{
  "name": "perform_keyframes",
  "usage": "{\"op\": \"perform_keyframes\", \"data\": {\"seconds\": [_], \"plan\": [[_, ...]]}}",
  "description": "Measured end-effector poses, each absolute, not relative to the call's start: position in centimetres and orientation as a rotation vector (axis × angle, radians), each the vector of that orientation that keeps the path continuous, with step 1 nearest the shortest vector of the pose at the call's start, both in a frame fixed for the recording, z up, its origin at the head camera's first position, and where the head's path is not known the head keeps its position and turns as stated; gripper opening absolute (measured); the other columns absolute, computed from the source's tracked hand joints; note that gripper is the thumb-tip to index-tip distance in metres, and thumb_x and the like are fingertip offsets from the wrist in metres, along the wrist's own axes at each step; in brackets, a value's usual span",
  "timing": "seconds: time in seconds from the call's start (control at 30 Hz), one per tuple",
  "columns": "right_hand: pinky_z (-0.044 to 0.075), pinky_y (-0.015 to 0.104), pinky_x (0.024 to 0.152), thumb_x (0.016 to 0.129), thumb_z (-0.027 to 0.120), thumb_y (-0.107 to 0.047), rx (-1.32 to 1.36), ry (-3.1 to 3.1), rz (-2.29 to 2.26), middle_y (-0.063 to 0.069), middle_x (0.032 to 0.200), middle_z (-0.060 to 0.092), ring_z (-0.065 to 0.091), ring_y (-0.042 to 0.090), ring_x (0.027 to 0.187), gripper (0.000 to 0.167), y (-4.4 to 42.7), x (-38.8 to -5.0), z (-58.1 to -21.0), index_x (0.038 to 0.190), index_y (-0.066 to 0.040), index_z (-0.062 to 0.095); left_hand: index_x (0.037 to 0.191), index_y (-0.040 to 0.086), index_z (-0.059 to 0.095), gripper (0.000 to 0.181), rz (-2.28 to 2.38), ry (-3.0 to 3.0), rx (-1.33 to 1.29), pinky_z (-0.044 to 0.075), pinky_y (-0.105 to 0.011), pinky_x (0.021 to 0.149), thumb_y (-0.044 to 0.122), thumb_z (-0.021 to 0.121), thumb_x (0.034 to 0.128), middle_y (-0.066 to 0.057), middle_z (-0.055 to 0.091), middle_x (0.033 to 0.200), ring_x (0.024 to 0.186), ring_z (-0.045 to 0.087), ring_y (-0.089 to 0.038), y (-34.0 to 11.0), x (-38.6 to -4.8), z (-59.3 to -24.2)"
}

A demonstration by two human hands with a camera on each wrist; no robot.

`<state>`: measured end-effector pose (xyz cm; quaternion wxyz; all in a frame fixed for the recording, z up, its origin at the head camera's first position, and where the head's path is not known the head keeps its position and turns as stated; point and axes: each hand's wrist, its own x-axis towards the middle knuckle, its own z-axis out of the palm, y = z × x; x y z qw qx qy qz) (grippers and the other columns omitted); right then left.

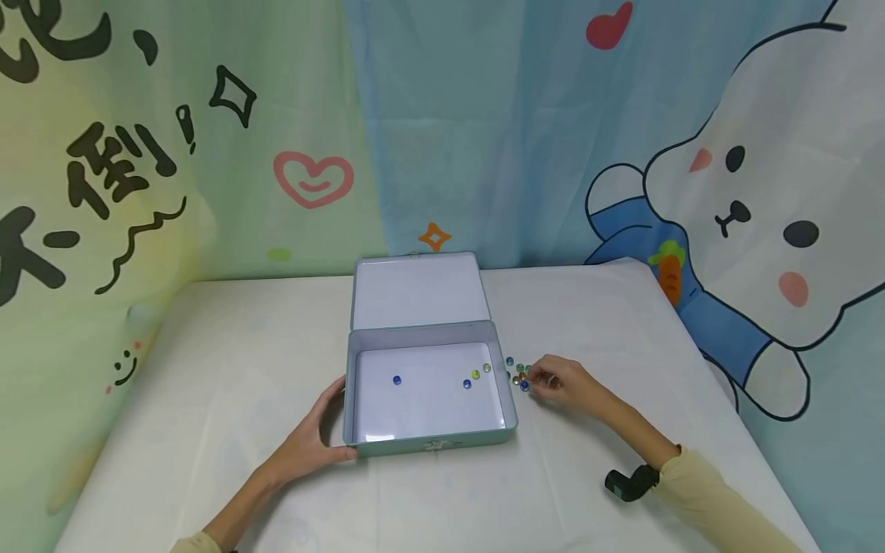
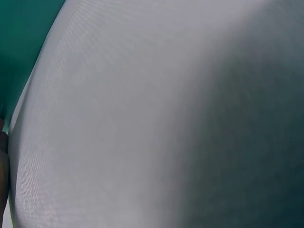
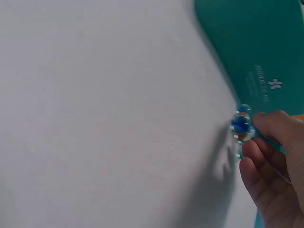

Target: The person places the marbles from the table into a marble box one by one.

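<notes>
The left hand (image 1: 307, 442) grips the box (image 1: 429, 445) at its left side. Right of the box, the right hand (image 1: 565, 379) touches marbles (image 1: 516, 380); I cannot tell whether it pinches one.

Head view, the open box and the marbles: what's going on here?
A person's left hand grips the left side of an open box on a white-covered table, its lid tilted back. The right hand is at a small cluster of marbles on the table, just beyond the box's right side; whether its fingers pinch one is hard to tell. Four marbles lie inside the box, three toward the right and one left of centre.
</notes>
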<state>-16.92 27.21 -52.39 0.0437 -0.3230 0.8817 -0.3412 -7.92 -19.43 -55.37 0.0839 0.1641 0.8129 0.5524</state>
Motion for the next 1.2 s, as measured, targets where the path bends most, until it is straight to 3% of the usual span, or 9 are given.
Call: {"op": "perform_keyframes", "data": {"seconds": [0.73, 1.0, 1.2], "plan": [[0.053, 0.018, 0.067, 0.082, 0.072, -0.002, -0.935, 2.735, -0.942, 0.004, 0.09, 0.067, 0.058, 0.004, 0.078, 0.014, 25.7, -16.7, -53.3, 0.094, -0.005, 0.064, 0.154, 0.033, 0.015, 0.115, 1.647, 2.422, 0.487, 0.014, -0.069, 0.113, 0.018, 0.087, 0.0664, -0.011, 0.029, 0.158, 0.139, 0.021, 0.008, -19.5, -8.0, -55.5], [0.053, 0.017, 0.066, 0.082, 0.072, -0.001, -0.914, 2.716, -0.96, 0.004, 0.089, 0.067, 0.058, 0.004, 0.077, 0.014, 25.7, -16.6, -53.1, 0.093, -0.005, 0.064, 0.156, 0.026, 0.014, 0.114, 1.62, 2.446, 0.531, 0.016, -0.07, 0.111, 0.02, 0.087, 0.0685, -0.014, 0.03, 0.157, 0.144, 0.026, -0.019, -19.6, -8.0, -55.6], [0.054, 0.017, 0.067, 0.082, 0.072, -0.003, -0.901, 2.716, -0.996, 0.004, 0.091, 0.068, 0.057, 0.003, 0.077, 0.015, 26.0, -16.7, -52.7, 0.096, -0.005, 0.065, 0.155, 0.03, 0.014, 0.114, 1.62, 2.44, 0.51, 0.015, -0.066, 0.112, 0.02, 0.087, 0.0675, -0.009, 0.029, 0.158, 0.141, 0.024, 0.003, -19.6, -8.1, -55.5]]}}
